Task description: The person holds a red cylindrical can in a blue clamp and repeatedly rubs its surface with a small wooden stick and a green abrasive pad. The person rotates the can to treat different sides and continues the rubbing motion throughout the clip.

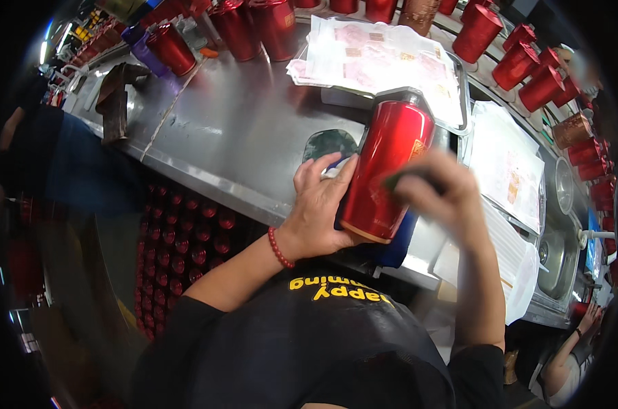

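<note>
A glossy red metallic bottle (385, 170) with a dark neck and small gold marks leans at a slant over the steel counter's edge, its base toward me. My left hand (326, 204), a red bead bracelet at its wrist, steadies the bottle from the left, near its lower end. My right hand (442, 187) is smeared by motion at the bottle's right side. Its fingers are closed on a small dark green piece (393, 180) against the red surface; its exact kind is not clear. Something blue (398, 242) shows beneath the bottle, partly hidden.
White printed sheets (384, 54) lie on a tray behind the bottle, with more sheets (507, 163) to the right. Red bottles (476, 34) line the back. A dark green patch (331, 144) lies on the counter (220, 129). A sink (558, 262) stands right; another person's arm (568, 354) shows beyond.
</note>
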Demonstrator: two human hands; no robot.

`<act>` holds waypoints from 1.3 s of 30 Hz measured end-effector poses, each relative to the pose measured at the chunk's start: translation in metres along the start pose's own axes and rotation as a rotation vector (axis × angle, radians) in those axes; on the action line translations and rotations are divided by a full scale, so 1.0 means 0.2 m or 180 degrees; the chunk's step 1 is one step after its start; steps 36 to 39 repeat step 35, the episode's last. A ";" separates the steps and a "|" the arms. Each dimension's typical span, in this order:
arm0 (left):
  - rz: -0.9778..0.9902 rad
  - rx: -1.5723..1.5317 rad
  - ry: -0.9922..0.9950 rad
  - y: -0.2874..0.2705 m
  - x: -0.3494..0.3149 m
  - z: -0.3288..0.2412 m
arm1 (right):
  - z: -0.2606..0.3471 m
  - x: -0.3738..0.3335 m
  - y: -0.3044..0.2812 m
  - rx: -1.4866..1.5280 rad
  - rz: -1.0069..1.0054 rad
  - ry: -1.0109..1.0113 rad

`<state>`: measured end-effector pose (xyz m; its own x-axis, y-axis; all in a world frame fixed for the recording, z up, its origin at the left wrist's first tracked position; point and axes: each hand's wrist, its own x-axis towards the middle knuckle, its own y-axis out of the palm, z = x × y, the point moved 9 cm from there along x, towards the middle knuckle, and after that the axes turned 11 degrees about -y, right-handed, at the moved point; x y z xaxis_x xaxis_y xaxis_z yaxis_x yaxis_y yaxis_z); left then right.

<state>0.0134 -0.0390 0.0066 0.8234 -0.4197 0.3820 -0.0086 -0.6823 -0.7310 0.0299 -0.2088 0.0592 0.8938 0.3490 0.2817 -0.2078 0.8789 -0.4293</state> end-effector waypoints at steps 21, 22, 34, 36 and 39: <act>-0.0306 0.0812 0.0213 -0.12 0.05 -0.17 | -0.07 -0.23 0.01 -0.0029 -0.1871 0.0597; -0.0339 0.0846 0.0230 -0.13 0.04 -0.16 | -0.03 -0.19 0.03 -0.0232 -0.1723 0.0580; 0.0238 0.0053 -0.0107 0.06 -0.02 0.11 | 0.31 -0.24 0.17 -0.2612 -0.0751 -0.1846; 0.0140 -0.0028 -0.0051 0.07 -0.03 0.12 | 0.30 -0.24 0.18 -0.2599 -0.0760 -0.1843; 0.0140 -0.0028 -0.0051 0.07 -0.03 0.12 | 0.30 -0.24 0.18 -0.2599 -0.0760 -0.1843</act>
